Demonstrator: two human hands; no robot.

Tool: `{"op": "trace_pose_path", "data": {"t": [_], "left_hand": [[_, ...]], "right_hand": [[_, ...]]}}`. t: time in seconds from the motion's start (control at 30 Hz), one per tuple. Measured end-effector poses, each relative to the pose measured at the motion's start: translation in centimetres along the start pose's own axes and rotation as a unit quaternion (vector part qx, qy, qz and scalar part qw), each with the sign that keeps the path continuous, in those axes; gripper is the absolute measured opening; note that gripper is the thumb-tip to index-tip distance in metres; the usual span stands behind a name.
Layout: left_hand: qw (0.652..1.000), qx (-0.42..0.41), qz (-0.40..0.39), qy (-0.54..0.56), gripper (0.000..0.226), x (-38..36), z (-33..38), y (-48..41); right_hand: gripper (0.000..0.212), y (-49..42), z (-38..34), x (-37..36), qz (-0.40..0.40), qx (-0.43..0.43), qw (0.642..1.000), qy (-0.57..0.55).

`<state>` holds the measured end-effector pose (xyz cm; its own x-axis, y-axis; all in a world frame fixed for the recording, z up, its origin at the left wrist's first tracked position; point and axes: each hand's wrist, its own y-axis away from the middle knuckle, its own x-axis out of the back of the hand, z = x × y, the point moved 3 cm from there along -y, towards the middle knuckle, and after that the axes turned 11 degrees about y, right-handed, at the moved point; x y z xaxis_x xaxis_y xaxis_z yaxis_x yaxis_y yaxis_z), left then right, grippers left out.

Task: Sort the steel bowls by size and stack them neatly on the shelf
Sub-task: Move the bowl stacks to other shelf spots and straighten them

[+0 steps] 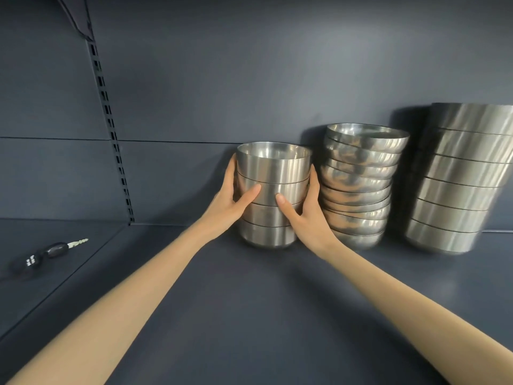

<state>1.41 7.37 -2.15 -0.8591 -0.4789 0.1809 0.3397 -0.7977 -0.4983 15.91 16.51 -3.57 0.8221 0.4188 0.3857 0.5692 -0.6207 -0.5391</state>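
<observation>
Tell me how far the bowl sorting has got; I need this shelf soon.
Nearly done, it seems. Two stacks already stand at the back: the middle stack and the large stack. The left hand and right hand clasp the small stack, seemingly resting on the shelf. Left: release it; perhaps straighten the uneven middle stack.

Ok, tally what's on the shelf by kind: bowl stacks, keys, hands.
Steel bowl stacks: 3, namely the small stack, middle stack, large stack
Key bunches: 1, the keys
Hands: 2, left hand, right hand
Total: 6
</observation>
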Motion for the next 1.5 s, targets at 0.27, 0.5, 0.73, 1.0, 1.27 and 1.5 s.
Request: {"op": "trace_pose_path", "data": {"t": [0.27,0.5,0.73,1.0,1.27,1.5], "left_hand": [[1.000,-0.004,-0.004,-0.009,0.100,-0.3,-1.0,-0.3],[0.998,0.004,0.063,0.025,0.097,-1.0,-1.5,-0.1],[0.992,-0.013,0.109,0.060,0.074,-2.1,-1.8,0.1],[0.991,-0.026,0.110,0.073,0.080,-2.0,-1.5,0.1],[0.986,-0.036,0.134,0.090,0.080,-2.4,-1.2,0.7],[0.984,-0.040,0.149,0.087,0.072,-2.7,-0.3,1.6]], "right_hand": [[0.111,-0.7,0.7,-0.2,-0.014,0.003,1.000,-0.004],[0.100,-0.3,0.8,-0.6,0.034,0.005,0.999,-0.028],[0.089,0.0,0.7,-1.3,0.093,0.011,0.995,-0.030],[0.086,0.0,0.4,-1.2,0.086,0.018,0.996,-0.035],[0.087,0.1,0.4,-1.7,0.116,0.022,0.992,-0.045],[0.084,0.5,0.0,-1.6,0.120,0.031,0.991,-0.041]]}}
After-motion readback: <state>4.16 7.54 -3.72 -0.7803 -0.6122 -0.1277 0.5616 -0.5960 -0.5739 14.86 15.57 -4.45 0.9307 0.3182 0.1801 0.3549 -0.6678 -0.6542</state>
